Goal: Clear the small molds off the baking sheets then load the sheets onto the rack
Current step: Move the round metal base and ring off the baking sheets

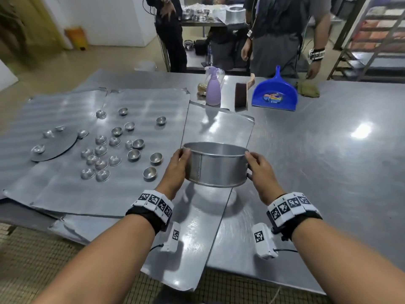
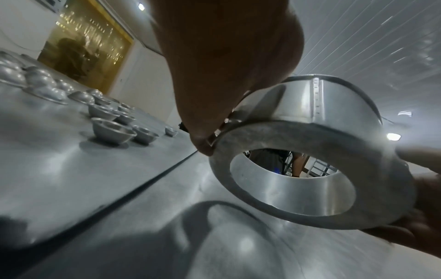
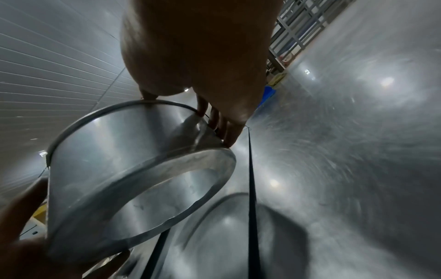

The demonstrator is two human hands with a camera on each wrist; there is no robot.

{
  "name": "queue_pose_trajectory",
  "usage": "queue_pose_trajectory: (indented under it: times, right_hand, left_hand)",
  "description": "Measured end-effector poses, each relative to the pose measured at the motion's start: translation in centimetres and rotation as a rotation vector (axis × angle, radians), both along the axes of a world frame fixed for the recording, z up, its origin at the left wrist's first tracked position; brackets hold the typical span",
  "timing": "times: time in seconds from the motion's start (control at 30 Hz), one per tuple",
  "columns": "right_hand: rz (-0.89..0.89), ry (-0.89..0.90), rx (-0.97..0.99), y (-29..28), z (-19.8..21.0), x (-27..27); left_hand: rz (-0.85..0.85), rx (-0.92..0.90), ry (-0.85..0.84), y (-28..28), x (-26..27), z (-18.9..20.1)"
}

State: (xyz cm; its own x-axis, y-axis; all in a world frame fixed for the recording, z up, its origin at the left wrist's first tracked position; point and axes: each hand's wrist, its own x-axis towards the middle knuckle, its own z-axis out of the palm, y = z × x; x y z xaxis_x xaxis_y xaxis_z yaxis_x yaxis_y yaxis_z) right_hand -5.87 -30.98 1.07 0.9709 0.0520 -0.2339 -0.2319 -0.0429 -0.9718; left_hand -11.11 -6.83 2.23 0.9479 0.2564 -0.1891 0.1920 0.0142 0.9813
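I hold a round metal cake ring (image 1: 215, 165) above a bare baking sheet (image 1: 197, 238), one hand on each side. My left hand (image 1: 178, 164) grips its left wall and my right hand (image 1: 258, 170) grips its right wall. In the left wrist view the cake ring (image 2: 310, 169) shows an open bottom with a flat inner lip. The same cake ring (image 3: 133, 169) fills the right wrist view. Several small metal molds (image 1: 114, 150) lie scattered on the wide baking sheets (image 1: 65, 189) to the left, some upright, some upside down. Some small molds (image 2: 112, 128) also show in the left wrist view.
A dark round disc (image 1: 57, 150) lies on the left sheets under a few molds. At the table's far side stand a purple spray bottle (image 1: 213, 91), a brush (image 1: 241, 95) and a blue dustpan (image 1: 275, 93). Two people stand beyond the table. A rack (image 1: 377, 38) is at far right.
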Motion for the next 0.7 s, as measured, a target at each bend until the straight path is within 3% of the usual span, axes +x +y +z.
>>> queue_pose_trajectory:
  times: [0.2, 0.4, 0.7]
  right_hand:
    - [-0.030, 0.041, -0.025, 0.3, -2.1, -1.6]
    - [-0.004, 0.042, -0.062, 0.2, -3.4, -3.0]
    - [0.078, 0.034, -0.099, -0.4, -3.9, -4.4]
  left_hand:
    - [0.034, 0.035, 0.052, 0.3, -1.2, -2.2]
    - [-0.043, 0.078, 0.052, 0.9, -2.5, -4.4]
    - [-0.075, 0.075, 0.060, 1.4, -3.7, -4.3]
